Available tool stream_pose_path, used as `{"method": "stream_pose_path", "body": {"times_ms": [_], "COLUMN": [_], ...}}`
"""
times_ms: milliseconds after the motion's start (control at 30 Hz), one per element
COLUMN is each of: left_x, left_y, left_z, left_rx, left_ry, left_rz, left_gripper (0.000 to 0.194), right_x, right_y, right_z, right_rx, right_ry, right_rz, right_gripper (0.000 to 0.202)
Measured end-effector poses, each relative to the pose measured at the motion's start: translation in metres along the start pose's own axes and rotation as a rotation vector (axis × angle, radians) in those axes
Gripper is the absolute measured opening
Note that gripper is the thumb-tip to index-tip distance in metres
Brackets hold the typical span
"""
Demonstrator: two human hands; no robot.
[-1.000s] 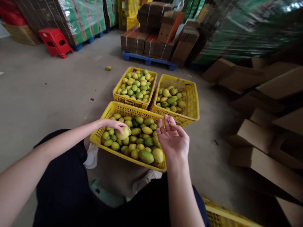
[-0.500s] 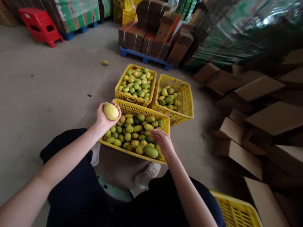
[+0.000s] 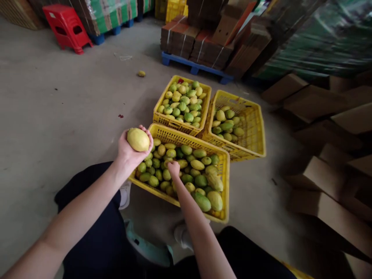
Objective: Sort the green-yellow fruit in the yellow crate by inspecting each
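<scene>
My left hand (image 3: 128, 152) is raised over the left end of the near yellow crate (image 3: 181, 137). Its fingers wrap round a large yellow lemon (image 3: 138, 140), held up in the palm. Green and yellow lemons (image 3: 197, 165) fill much of that crate, a few of them larger at its right end. Reaching down into the middle of the pile, my right hand (image 3: 173, 169) is closed, its fingers curled among the lemons. What those fingers grip is hidden by the back of the hand.
Behind stand a fuller yellow crate (image 3: 161, 116) and a partly filled one (image 3: 255, 130). A lone fruit (image 3: 141, 73) lies on the floor. Open cardboard boxes (image 3: 325, 174) crowd the right side. Farther back are a red stool (image 3: 65, 25) and a blue pallet (image 3: 194, 66) of flattened cartons.
My right hand has moved left from the crate's right side into the middle of the lemons, and its fingers have closed. My left hand keeps holding its lemon. The view has shifted.
</scene>
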State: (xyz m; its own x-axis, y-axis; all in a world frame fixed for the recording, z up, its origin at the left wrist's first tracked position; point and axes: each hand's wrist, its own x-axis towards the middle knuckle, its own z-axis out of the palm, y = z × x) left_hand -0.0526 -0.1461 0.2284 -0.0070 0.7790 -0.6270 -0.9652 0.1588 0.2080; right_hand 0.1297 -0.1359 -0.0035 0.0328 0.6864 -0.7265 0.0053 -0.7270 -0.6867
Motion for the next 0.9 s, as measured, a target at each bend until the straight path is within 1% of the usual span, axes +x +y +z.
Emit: {"method": "stream_pose_path", "body": {"times_ms": [100, 133, 200, 300, 367, 467, 567, 633, 733, 800, 900], "left_x": [-0.004, -0.007, -0.011, -0.015, -0.015, -0.012, -0.004, 0.0, 0.002, 0.0, -0.004], "left_y": [-0.006, -0.007, -0.01, -0.012, -0.012, -0.013, -0.016, -0.017, -0.019, -0.02, -0.02], "left_z": [-0.001, -0.001, -0.001, 0.0, 0.001, 0.002, 0.001, -0.001, -0.004, -0.005, -0.005], "left_rx": [-0.077, -0.086, -0.092, -0.099, -0.098, -0.061, -0.019, -0.011, 0.006, 0.048, 0.116], "left_ry": [0.039, 0.037, 0.019, 0.005, 0.009, 0.023, 0.051, 0.087, 0.122, 0.107, 0.077], "left_rz": [-0.079, -0.104, -0.145, -0.177, -0.191, -0.202, -0.192, -0.176, -0.164, -0.193, -0.217], "left_gripper": [0.032, 0.031, 0.028, 0.024, 0.022, 0.021, 0.02, 0.021, 0.02, 0.019, 0.017], "right_x": [0.006, 0.008, 0.012, 0.016, 0.017, 0.016, 0.017, 0.018, 0.017, 0.015, 0.011], "right_y": [0.016, 0.02, 0.027, 0.038, 0.047, 0.059, 0.066, 0.068, 0.069, 0.068, 0.067], "right_z": [-0.007, -0.012, -0.023, -0.03, -0.024, -0.007, 0.007, 0.01, 0.007, 0.003, 0.002], "right_rx": [-0.255, -0.338, -0.501, -0.742, -0.897, -1.107, -1.282, -1.377, -1.471, -1.491, -1.457], "right_ry": [0.1, 0.132, 0.188, 0.211, 0.199, 0.179, 0.184, 0.187, 0.156, 0.137, 0.124], "right_rz": [-0.096, -0.122, -0.156, -0.172, -0.189, -0.212, -0.215, -0.223, -0.241, -0.246, -0.26], "right_gripper": [0.024, 0.023, 0.015, 0.021, 0.025, 0.038, 0.044, 0.047, 0.053, 0.056, 0.057]}}
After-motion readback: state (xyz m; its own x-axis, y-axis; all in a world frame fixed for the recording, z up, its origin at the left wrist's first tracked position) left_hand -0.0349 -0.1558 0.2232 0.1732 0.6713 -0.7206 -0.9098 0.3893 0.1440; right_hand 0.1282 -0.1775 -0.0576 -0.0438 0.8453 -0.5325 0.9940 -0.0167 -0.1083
